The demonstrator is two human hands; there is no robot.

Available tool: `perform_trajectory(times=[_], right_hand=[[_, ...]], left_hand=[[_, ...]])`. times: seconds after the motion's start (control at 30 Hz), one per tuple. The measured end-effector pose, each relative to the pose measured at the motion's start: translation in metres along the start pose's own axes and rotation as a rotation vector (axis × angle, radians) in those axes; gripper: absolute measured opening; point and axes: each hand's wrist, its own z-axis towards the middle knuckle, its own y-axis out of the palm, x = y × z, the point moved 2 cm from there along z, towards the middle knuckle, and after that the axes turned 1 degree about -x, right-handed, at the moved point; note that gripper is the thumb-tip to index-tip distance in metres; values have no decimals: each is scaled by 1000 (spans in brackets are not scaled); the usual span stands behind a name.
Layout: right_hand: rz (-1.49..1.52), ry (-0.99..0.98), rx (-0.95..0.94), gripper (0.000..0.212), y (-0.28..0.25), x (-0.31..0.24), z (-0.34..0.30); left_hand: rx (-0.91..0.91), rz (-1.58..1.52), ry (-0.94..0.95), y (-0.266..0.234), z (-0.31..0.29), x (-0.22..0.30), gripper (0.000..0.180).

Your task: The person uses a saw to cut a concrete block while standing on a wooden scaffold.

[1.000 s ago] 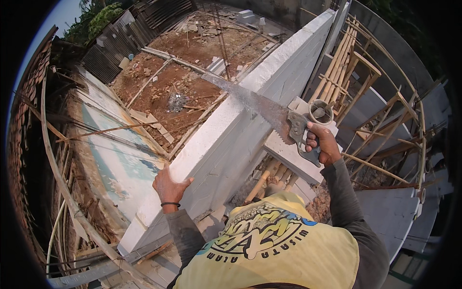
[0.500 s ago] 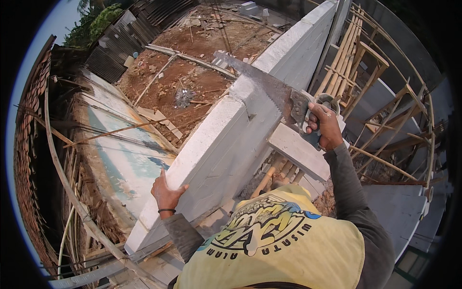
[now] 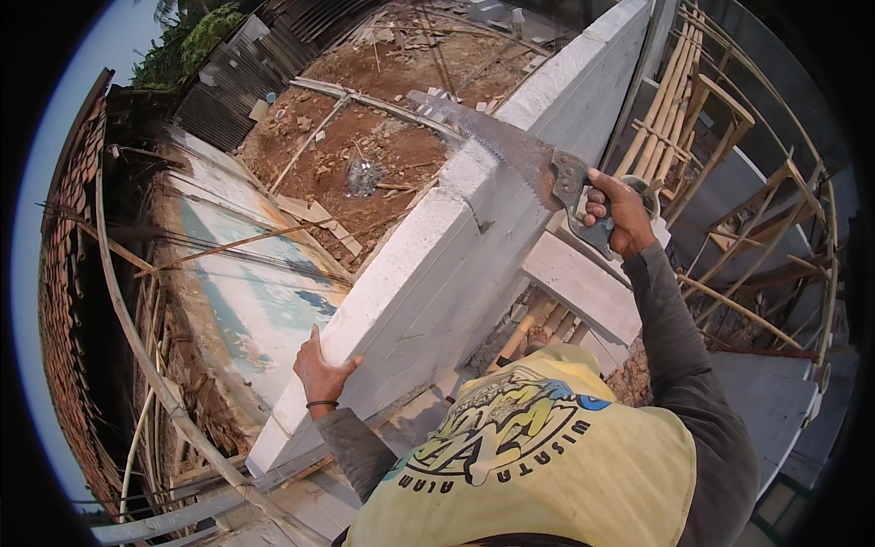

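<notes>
Rooftop wall [image 3: 456, 264]; right hand [image 3: 622, 211] hides saw [image 3: 510, 150] handle; left hand [image 3: 321, 374] braces

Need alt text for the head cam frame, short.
From above, a person's right hand grips a hand saw whose blade cuts into the top of a white block wall, while the left hand rests on the wall's top edge. Bamboo scaffolding stands to the right; red earth and rubble lie beyond the wall.

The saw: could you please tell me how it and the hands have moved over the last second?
The right hand has drawn the saw back along the cut in the top of the white wall, so less blade reaches past it. The left hand stays pressed on the wall's top edge, and the right hand keeps its grip on the handle.
</notes>
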Motion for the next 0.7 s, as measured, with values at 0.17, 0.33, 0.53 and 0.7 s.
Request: perform_trajectory(times=[0.17,0.33,0.53,0.7], right_hand=[[123,53,-26,19,7,11,53],[-151,35,-15,19,9,21,-37],[7,88,-83,21,29,26,55],[-84,90,-44,18,8,19,-19]], left_hand=[[-1,-25,31,2,5,2,115],[-12,-22,-15,2,-5,0,114],[24,-30,40,6,5,3,113],[-7,-30,-2,4,-2,0,114]])
